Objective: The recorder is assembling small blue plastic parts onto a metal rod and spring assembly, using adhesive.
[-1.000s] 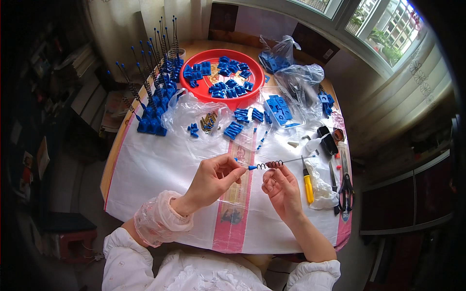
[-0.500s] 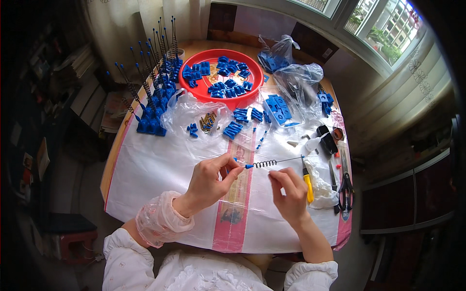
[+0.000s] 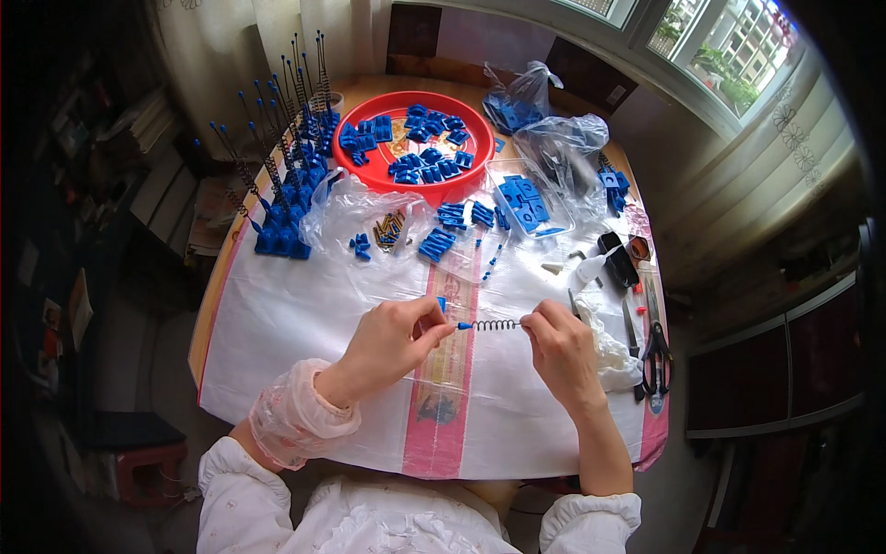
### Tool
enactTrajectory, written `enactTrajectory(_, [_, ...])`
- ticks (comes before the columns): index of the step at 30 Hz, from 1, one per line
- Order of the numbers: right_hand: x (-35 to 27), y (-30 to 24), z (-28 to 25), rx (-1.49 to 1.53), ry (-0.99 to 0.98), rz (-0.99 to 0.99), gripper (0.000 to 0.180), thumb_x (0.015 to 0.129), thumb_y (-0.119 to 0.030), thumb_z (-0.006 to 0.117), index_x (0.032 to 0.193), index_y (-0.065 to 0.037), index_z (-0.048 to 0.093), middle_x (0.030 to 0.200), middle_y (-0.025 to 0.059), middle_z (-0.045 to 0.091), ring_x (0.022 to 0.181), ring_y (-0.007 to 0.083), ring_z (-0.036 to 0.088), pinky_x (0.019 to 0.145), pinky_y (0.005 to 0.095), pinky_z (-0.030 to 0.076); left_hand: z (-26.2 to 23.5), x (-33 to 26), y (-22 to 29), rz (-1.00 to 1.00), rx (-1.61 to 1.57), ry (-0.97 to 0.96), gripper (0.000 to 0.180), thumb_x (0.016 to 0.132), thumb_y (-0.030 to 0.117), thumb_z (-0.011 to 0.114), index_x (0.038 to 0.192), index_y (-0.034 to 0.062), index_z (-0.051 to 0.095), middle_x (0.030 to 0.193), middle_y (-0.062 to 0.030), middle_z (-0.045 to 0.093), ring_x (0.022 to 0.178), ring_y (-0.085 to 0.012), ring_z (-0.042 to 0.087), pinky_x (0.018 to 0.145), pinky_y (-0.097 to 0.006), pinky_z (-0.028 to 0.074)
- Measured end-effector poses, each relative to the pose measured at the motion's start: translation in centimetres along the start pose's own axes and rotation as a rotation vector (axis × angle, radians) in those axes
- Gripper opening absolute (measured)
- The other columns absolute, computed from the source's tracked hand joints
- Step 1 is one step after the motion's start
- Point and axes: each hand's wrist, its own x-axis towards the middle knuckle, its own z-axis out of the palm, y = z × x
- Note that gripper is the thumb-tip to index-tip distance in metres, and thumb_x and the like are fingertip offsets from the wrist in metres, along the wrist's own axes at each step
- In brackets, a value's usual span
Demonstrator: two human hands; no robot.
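A dark coil spring on a thin rod lies level between my hands, with a blue cone-shaped tip at its left end. My left hand is closed, pinching the blue end between thumb and fingers; a bit of blue plastic shows above those fingers. At the coil's other end, my right hand pinches the rod with fingers pressed together. The rod's far end is hidden by that hand. Small blue parts and brass-coloured pieces lie on the table beyond my left hand.
Blue bases with upright spring rods crowd the left edge. Behind stands a red basin of blue clips. A clear box holds flat blue plates. On the right lie scissors, a white cloth and a white bottle.
My right hand has moved onto the rod and now grips it beside the coil, hiding the yellow-handled tool. The spring has shifted slightly left and down and lies more level.
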Motion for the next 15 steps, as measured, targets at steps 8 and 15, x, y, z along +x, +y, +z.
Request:
enactTrajectory(8, [-0.7,-1.0,1.4,-0.09,-0.198,-0.145,0.006,0.069,0.0,0.06,0.07,-0.004,0.056,0.079,0.0077,0.054,0.079,0.0235,0.057,0.067,0.0353,0.05,-1.6,-1.1,0.0,0.053,0.394,-0.242,0.012,0.082,0.019,0.069,0.08,0.0075,0.07,0.074,-0.0105,0.069,0.071,-0.0306,0.067,0.064,-0.041,0.051])
enactTrajectory(15, [-0.2,-0.6,-0.5,0.08,-0.175,0.035,0.007,0.075,-0.005,0.069,0.074,-0.004,0.062,0.079,0.008,0.059,0.08,0.0234,0.062,0.067,0.0362,0.05,-1.0,-1.2,0.2,0.027,0.437,-0.253,0.009,0.081,0.018,0.071,0.083,0.009,0.07,0.078,-0.0074,0.068,0.074,-0.0261,0.067,0.065,-0.038,0.051])
